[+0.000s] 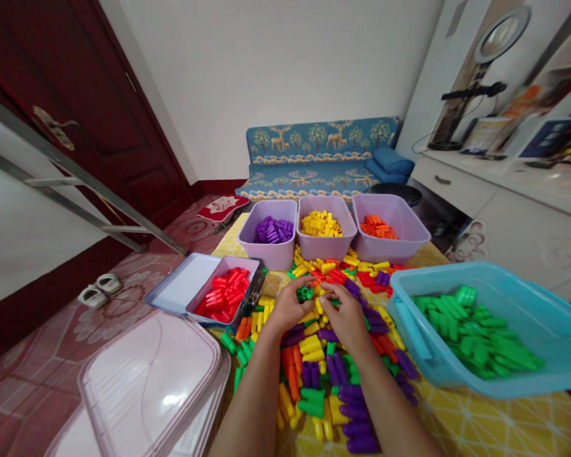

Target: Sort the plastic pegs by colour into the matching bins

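My left hand (291,306) curls around a small bunch of green plastic tube pieces (305,293), their hollow round ends facing up. Just beside it, my right hand (346,314) is bent inward over the pile, thumb and forefinger close together. A bit of green shows between those fingers, but I cannot tell what they grip. Beneath both hands spreads a mixed pile of purple, yellow, orange, red and green plastic tube pieces, with yellow pieces (311,346) and purple pieces (356,406) between my forearms.
Behind the pile stand lilac bins with purple pieces (273,230), yellow pieces (321,223) and orange pieces (379,227). An open case (171,285) at left holds red pieces (223,295). A blue tub (409,324) at right contains green pieces (480,336). Lids (152,381) lie front left.
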{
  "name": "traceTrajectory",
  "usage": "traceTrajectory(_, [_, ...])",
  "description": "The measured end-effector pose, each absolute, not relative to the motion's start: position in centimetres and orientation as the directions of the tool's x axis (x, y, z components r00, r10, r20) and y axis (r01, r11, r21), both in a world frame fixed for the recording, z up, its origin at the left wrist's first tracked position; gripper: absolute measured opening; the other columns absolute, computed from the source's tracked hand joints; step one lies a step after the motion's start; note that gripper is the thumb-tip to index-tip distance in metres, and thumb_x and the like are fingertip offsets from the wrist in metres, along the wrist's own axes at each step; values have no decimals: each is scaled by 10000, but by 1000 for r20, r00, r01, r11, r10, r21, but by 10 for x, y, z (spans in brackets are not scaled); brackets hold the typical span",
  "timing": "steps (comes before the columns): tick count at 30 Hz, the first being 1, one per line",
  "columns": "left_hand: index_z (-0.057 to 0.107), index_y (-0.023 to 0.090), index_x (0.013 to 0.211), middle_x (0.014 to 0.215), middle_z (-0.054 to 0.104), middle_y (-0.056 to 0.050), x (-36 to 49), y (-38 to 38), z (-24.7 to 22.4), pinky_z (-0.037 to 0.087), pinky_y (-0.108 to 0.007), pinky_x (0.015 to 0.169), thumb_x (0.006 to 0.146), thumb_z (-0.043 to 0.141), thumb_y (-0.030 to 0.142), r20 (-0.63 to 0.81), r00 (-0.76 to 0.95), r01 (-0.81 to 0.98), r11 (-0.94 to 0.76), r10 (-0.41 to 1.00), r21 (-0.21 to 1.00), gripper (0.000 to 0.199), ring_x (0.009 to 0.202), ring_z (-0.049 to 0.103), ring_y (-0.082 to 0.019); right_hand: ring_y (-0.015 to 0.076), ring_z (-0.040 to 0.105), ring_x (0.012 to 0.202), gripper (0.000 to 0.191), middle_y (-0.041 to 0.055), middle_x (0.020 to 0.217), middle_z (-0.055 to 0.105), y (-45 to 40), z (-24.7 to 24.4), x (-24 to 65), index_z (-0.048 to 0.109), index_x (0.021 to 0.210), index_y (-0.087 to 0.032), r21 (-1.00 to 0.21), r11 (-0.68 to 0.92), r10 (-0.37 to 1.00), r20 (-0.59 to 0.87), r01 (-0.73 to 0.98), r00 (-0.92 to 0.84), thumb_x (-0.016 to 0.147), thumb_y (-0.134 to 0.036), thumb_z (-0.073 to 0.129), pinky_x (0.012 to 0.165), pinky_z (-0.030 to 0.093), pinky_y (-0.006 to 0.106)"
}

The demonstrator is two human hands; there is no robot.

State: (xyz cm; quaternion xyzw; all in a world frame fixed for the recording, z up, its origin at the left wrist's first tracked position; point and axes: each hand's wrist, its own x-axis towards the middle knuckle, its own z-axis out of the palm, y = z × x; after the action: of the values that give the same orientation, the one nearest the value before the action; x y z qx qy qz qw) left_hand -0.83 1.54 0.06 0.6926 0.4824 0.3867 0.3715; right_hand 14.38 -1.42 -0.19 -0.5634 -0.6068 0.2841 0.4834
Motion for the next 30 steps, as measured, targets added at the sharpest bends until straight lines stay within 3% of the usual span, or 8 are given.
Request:
traceTrajectory(4, [567, 159, 1234, 1081, 672, -69, -10, 14, 5, 490, -282, 855, 701, 597, 91, 219, 260, 191, -273, 941, 943, 539, 928, 627, -168, 193, 635, 862, 370, 98, 1175, 611, -15, -2, 142, 625, 1113, -185, -892, 235, 960, 276, 385, 53, 753, -224, 552, 678, 539, 314])
traceTrajectory(8, [527, 177, 1283, 1183, 647, -87, -11, 10, 16, 461, -338, 955, 796, 622, 245, 212, 248, 110, -245, 945, 963, 501, 1068, 604, -208, 201, 627, 885, 435, 92, 1196, 617, -18, 2, 139, 589, 1193, -199, -894, 261, 956, 292, 364, 31, 759, -222, 562, 675, 540, 320])
traceTrajectory(11, [509, 196, 1316, 1279, 601, -88, -10, 6, 27, 406, -385, 1035, 848, 582, 367, 208, 276, 162, -259, 938, 952, 504, 1173, 554, -237, 219, 595, 1020, 441, 87, 1190, 625, -20, 7, 137, 586, 1207, -203, -842, 352, 915, 401, 408, 38, 768, -186, 544, 859, 502, 375])
traceTrajectory(13, [518, 198, 1317, 1331, 566, -88, -9, 3, 34, 359, -399, 1080, 876, 531, 414, 205, 305, 232, -282, 930, 931, 492, 1234, 511, -244, 216, 595, 1010, 407, 88, 1137, 639, -22, 11, 137, 608, 1168, -202, -804, 397, 888, 458, 443, 35, 774, -156, 517, 900, 476, 387])
traceTrajectory(20, [528, 210, 1316, 1351, 553, -66, -9, 0, 38, 368, -372, 1083, 904, 459, 447, 159, 382, 376, -310, 911, 873, 480, 1258, 500, -223, 202, 610, 791, 149, 44, 871, 660, -20, 21, 154, 642, 869, -212, -763, 353, 924, 375, 541, -74, 746, -172, 568, 740, 495, 352])
traceTrajectory(22, [564, 195, 1279, 1313, 585, -74, -10, 1, 34, 389, -374, 1066, 902, 465, 436, 148, 374, 403, -305, 916, 863, 458, 1225, 530, -226, 208, 616, 784, 86, 41, 842, 660, -18, 23, 165, 634, 819, -208, -791, 299, 942, 335, 534, -32, 736, -224, 617, 723, 501, 354])
traceTrajectory(26, [587, 164, 1246, 1224, 644, -105, -13, 5, 23, 465, -370, 982, 861, 548, 381, 152, 349, 436, -303, 925, 847, 443, 1106, 610, -229, 199, 641, 766, 251, 55, 852, 677, -19, 35, 183, 621, 927, -180, -942, 217, 928, 280, 254, 246, 742, -342, 671, 696, 524, 345])
traceTrajectory(30, [623, 161, 1196, 1128, 686, -110, -14, 7, 19, 506, -361, 900, 768, 669, 328, 175, 343, 504, -338, 923, 795, 461, 1000, 648, -235, 144, 645, 712, 314, 23, 845, 670, -26, 56, 189, 610, 966, -166, -930, 353, 805, 244, -105, 541, 725, -336, 718, 699, 527, 308])
